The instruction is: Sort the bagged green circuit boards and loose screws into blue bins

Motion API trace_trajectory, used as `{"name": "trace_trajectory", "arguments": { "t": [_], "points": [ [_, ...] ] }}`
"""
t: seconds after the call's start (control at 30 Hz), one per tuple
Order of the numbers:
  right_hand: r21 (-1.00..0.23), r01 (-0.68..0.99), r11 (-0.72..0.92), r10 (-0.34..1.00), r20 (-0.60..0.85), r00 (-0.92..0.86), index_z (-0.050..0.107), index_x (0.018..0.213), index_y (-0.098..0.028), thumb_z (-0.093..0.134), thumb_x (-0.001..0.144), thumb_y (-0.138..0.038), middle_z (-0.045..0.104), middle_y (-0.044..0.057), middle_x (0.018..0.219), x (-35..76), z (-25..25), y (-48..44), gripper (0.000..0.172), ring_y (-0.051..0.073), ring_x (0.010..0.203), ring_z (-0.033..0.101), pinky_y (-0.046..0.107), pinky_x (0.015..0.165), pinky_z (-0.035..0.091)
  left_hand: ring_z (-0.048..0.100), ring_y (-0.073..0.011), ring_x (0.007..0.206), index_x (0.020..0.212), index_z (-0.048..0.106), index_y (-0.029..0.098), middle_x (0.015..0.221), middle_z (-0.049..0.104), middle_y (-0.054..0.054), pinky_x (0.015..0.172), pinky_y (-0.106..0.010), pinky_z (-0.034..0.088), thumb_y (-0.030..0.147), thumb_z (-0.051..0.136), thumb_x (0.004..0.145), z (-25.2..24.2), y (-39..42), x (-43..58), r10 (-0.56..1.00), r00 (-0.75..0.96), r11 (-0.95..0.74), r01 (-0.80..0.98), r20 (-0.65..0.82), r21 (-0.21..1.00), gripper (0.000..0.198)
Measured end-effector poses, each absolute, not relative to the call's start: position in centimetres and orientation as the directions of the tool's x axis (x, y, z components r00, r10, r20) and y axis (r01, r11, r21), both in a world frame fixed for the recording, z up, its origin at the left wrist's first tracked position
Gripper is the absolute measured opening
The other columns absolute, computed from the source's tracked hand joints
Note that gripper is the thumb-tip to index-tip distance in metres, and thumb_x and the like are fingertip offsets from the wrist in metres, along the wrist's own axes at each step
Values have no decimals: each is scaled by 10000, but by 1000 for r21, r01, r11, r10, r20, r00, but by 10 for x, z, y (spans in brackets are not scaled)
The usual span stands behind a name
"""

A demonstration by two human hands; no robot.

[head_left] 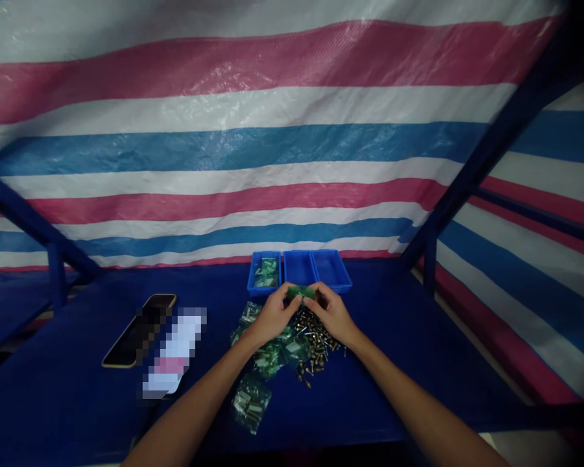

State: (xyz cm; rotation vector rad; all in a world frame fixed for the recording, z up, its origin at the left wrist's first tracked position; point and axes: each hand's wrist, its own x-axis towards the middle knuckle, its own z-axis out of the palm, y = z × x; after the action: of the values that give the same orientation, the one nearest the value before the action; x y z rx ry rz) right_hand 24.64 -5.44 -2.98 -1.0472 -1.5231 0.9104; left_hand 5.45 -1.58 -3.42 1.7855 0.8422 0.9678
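Observation:
Between my left hand (275, 312) and my right hand (335, 314) is a small green-tinted plastic bag (300, 291), pinched at both sides by thumbs and fingers. What lies inside it cannot be made out. Under and beside my right hand spreads a pile of small brass-coloured and silver metal pieces (316, 347), some with thin shafts. By my left hand and wrist lie several clear green-tinted bags (272, 355) holding pale, slim pieces. One more such bag (251, 403) lies nearer the table's front edge.
Behind my hands stand blue bins: the left bin (249, 282) holds similar bags, and a divided bin (343, 277) is beside it. On the left of the blue table (370, 395) lie a dark phone (126, 340) and a blurred-out bright device (178, 353). Striped sheeting (253, 149) hangs behind.

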Motion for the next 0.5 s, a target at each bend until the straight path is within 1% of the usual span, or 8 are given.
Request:
{"name": "trace_trajectory", "arguments": {
  "t": [0.17,0.3,0.5],
  "points": [
    [-930,158,332,943,325,-65,599,893,-232,656,992,-478,501,-26,781,247,-30,-54,271,174,725,469,289,688,383,634,-181,783,911,601,192,806,638,4,756,-291,486,479,662,988,-36,-12,53,862,452,-313,119,229,942,304],
    [-932,157,325,946,321,-54,604,887,-230,658,990,-492,510,-24,778,248,-31,-53,286,172,720,468,287,686,388,640,-179,748,915,621,186,763,642,8,735,-290,481,484,639,1000,-34,-12,54,862,457,-289,83,222,954,310],
    [-921,232,314,949,305,-76,639,886,-230,650,986,-533,548,-17,768,247,-37,-54,319,177,705,471,286,669,389,635,-170,737,946,624,188,801,648,4,731,-285,491,502,651,989,-29,-14,54,866,445,-274,42,228,961,318]
  ]
}}
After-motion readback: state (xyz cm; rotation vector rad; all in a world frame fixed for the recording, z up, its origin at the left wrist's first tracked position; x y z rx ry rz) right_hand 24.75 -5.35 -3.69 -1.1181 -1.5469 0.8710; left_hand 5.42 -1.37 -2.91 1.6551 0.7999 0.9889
